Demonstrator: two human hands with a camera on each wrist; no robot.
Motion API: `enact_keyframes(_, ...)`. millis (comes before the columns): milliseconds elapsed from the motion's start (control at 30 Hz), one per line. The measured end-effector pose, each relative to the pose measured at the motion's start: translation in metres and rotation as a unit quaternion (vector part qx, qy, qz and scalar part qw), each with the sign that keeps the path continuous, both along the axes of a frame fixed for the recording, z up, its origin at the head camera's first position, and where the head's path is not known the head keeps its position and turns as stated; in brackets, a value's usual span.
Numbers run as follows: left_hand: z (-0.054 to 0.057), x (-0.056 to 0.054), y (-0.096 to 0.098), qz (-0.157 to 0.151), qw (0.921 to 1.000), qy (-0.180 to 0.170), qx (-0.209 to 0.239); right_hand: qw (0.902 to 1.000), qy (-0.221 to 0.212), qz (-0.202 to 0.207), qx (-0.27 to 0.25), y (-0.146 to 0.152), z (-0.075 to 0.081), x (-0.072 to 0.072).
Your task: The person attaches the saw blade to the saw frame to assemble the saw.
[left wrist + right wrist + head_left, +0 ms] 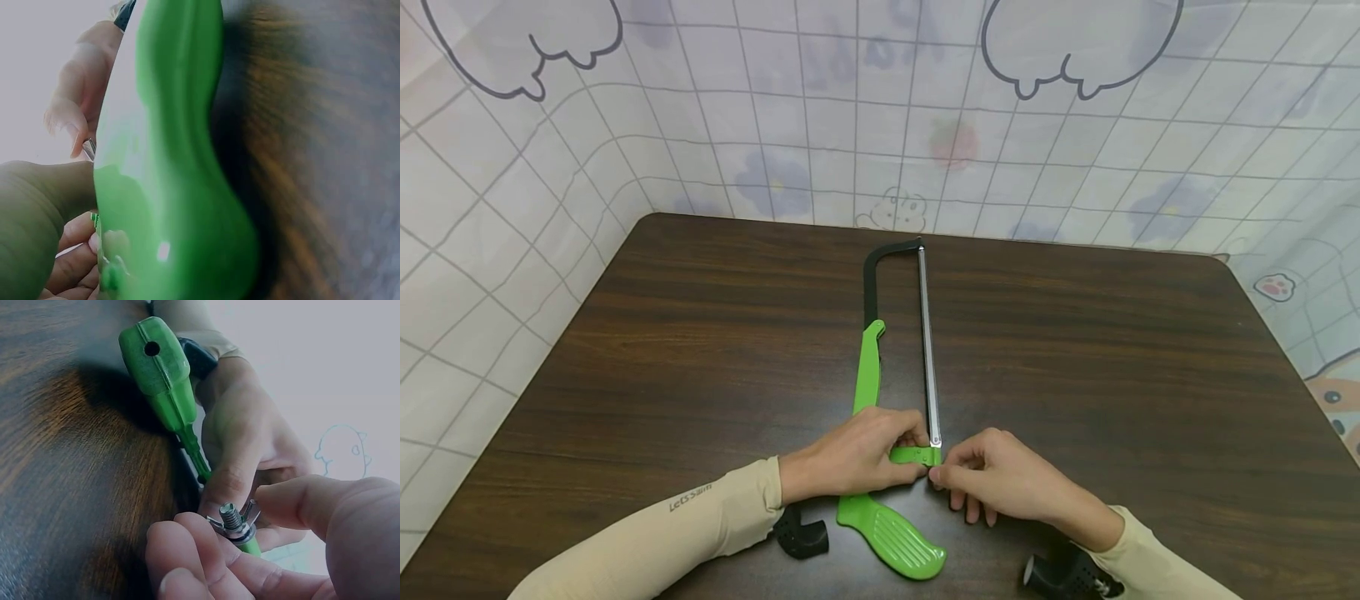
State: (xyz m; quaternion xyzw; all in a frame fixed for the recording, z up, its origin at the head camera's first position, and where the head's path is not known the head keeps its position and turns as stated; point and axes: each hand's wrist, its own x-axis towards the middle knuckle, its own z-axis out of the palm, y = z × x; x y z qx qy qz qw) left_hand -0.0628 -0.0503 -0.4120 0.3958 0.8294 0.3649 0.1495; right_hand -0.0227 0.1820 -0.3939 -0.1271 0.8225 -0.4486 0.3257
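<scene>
A hacksaw lies on the dark wooden table, with a bright green handle (895, 537), a black front frame (870, 283) and a silver blade bar (928, 350). My left hand (865, 450) reaches over the frame and grips the green tail piece (913, 455) at the near end of the bar. At that same end, the thumb and fingers of my right hand (1007, 479) pinch a metal wing nut (240, 531). A threaded bolt end (230, 514) sticks out through the nut. The green handle (181, 125) fills much of the left wrist view and hides part of the left hand.
Black wrist mounts (801, 537) hang under both sleeves, the left one close beside the handle. Wood tabletop (1112, 358) extends around the saw. A white grid-patterned cloth (820, 125) stands behind the table's far edge.
</scene>
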Motion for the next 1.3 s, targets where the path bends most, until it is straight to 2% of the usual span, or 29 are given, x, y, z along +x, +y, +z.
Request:
enact_keyframes(867, -0.0017, -0.0001, 0.0000, -0.005, 0.9999, 0.005, 0.009, 0.9988, -0.031, 0.010, -0.035, 0.0027, -0.0012, -0.0040)
enact_keyframes(1300, -0.0016, 0.0013, 0.0005, 0.005, 0.9998, 0.011, 0.015, 0.9961, -0.058, 0.016, -0.065, 0.0049, -0.0041, -0.0078)
